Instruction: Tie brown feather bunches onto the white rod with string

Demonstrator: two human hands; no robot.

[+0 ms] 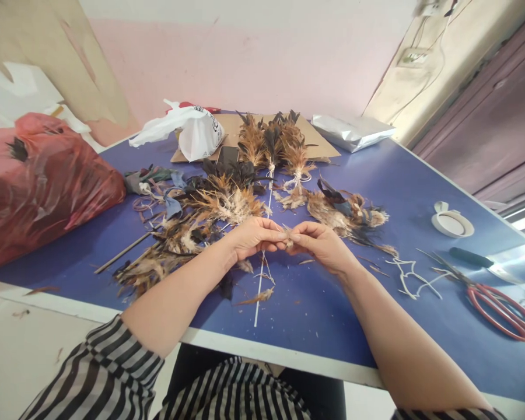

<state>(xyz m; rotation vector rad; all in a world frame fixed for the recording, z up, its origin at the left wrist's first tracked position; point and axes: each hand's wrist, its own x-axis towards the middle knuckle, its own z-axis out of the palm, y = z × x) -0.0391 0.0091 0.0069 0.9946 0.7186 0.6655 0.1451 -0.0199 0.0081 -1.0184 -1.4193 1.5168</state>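
My left hand (251, 236) and my right hand (319, 244) meet fingertip to fingertip over the blue table (420, 186), both pinched on a small tuft of feathers (287, 234). A thin white string hangs from the tuft toward the table. A pile of loose brown and black feathers (201, 221) lies just beyond my left hand. Another feather heap (347, 213) lies beyond my right hand. Tied feather bundles (275, 146) rest further back.
A red plastic bag (39, 181) sits at the left, a white bag (192, 131) and cardboard (315, 143) at the back. Red-handled scissors (499, 303), a knife (481, 261), a tape roll (451, 221) and white string scraps (413, 277) lie at the right. A thin stick (122, 252) lies left.
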